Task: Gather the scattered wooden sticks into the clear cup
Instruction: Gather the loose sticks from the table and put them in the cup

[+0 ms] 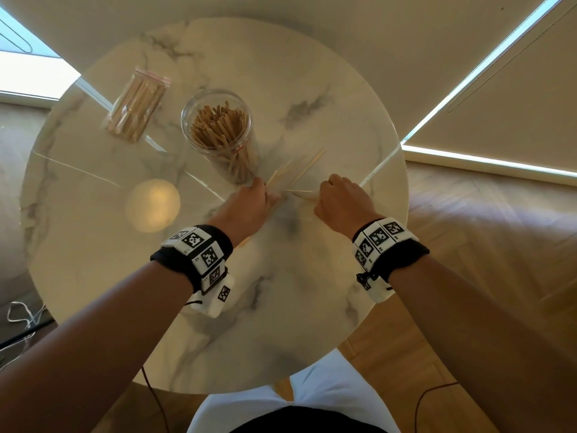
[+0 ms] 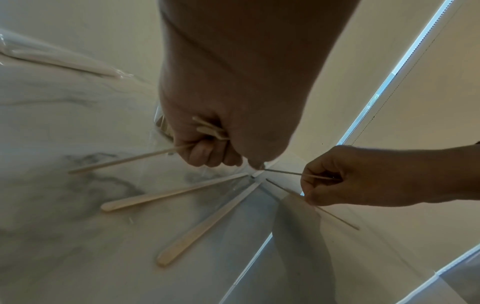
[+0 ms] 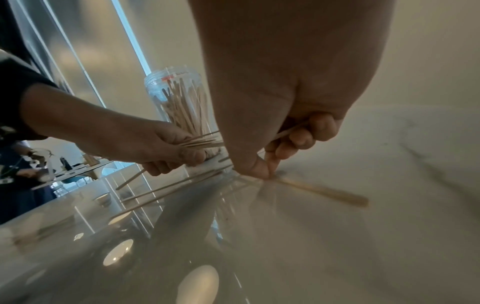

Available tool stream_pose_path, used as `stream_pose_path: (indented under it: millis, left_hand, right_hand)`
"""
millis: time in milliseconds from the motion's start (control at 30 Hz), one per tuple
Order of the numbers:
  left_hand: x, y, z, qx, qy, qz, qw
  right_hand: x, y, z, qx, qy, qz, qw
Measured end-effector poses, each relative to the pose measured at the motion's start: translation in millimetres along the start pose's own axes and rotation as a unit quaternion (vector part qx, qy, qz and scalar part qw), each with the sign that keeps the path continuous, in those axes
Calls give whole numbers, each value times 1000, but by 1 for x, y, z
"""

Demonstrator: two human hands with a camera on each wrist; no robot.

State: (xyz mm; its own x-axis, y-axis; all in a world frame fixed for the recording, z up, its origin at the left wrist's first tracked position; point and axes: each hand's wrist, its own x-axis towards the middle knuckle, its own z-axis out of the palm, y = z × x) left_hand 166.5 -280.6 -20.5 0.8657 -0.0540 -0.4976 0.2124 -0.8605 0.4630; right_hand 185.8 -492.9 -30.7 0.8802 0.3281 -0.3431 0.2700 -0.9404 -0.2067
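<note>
A clear cup [image 1: 218, 132] [image 3: 179, 100] packed with wooden sticks stands upright near the middle of the round marble table [image 1: 93, 245]. Just in front of it my left hand [image 1: 249, 201] [image 2: 207, 148] [image 3: 166, 148] grips a small bundle of sticks [image 1: 293, 170] [image 3: 202, 142] that fans out to the upper right. My right hand [image 1: 340, 198] [image 2: 327, 185] [image 3: 285, 148] pinches thin sticks [image 1: 301, 192] [image 2: 319, 176] with its fingertips down at the tabletop. Loose sticks [image 2: 168, 194] [image 3: 324, 191] lie flat on the table between and below the hands.
A clear zip bag of more sticks [image 1: 137, 104] lies at the table's back left. A round lamp reflection [image 1: 153, 204] shines on the glossy top. The table's edge [image 1: 402, 195] runs close on the right, with wooden floor [image 1: 484, 245] beyond. Cables [image 1: 22, 317] trail at the left.
</note>
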Motion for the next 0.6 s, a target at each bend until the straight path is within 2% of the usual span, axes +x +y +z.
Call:
stream_pose_path:
  millis: [133, 300, 467, 600]
  left_hand:
    - [-5, -3, 5, 44, 2, 0, 999]
    - [-12, -3, 10, 108, 45, 23, 993]
    - [-11, 1, 9, 109, 36, 0, 993]
    - [-12, -3, 6, 124, 21, -9, 992]
  right_hand:
    - [3, -3, -2, -19, -49, -14, 999]
    - [-7, -2, -3, -31, -31, -47, 998]
    - [-7, 0, -14, 114, -38, 24, 992]
    - [-2, 1, -21, 132, -52, 52, 989]
